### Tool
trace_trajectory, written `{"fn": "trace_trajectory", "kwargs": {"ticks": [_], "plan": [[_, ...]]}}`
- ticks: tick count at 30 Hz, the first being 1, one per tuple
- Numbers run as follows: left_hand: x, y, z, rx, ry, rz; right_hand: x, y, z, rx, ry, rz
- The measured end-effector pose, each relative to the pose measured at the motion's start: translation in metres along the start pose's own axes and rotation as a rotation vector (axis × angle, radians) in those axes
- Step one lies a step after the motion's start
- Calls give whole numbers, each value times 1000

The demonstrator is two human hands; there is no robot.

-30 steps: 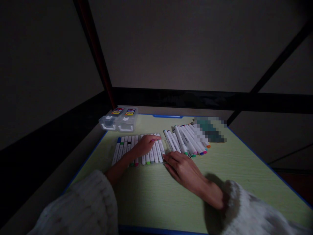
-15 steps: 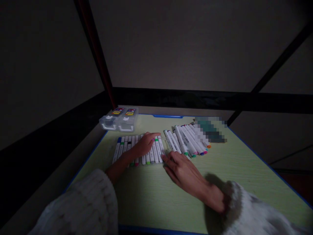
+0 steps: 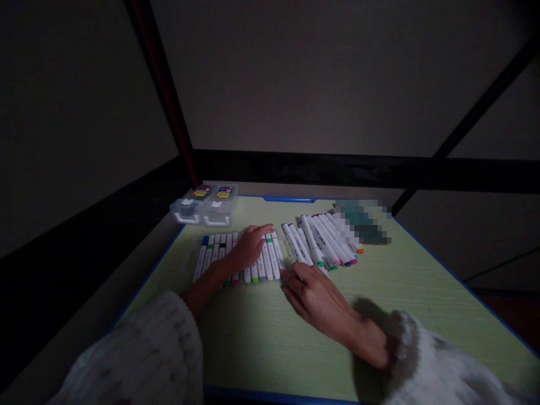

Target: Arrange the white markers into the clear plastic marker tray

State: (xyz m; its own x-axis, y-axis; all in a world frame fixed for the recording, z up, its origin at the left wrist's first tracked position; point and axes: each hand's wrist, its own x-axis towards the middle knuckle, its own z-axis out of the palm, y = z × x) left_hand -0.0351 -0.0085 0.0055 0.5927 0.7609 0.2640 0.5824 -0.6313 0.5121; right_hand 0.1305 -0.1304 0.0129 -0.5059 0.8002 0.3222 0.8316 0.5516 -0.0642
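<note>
White markers [image 3: 269, 261] with coloured caps stand side by side in a row inside a clear plastic tray [image 3: 283, 239] in the middle of the table. My left hand [image 3: 250, 247] lies across the row, its fingers stretched out over the upper part of the markers. At the tray's near right corner is my right hand [image 3: 316, 295], its fingers bent and drawn together. What lies between those fingertips, if anything, is hidden. Just beyond the right hand a loose pile of white markers [image 3: 323, 242] fans out.
Two clear plastic cases [image 3: 219, 212] with white handles stand at the back left of the pale green table [image 3: 261, 349]. A blurred-out dark green item [image 3: 363, 222] lies at the back right, beside the loose pile. Walls rise behind the table and to its left.
My left hand has shifted very slightly to the left over the markers. The right hand stays almost in place by the tray corner.
</note>
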Motion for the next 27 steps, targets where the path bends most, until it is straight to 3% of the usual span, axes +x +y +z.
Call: {"fn": "trace_trajectory", "kwargs": {"ticks": [10,17,23,27], "plan": [[2,3,1,109,-28,-33,3,1,-2,77,-50,8],[0,1,0,172,-55,26,3,1,-3,-19,-49,-31],[-6,-6,-21,283,-173,176,0,1,-3,-31,-16,-79],[-14,-15,-39,328,-321,154,0,1,-4,-13,-17,-96]]}}
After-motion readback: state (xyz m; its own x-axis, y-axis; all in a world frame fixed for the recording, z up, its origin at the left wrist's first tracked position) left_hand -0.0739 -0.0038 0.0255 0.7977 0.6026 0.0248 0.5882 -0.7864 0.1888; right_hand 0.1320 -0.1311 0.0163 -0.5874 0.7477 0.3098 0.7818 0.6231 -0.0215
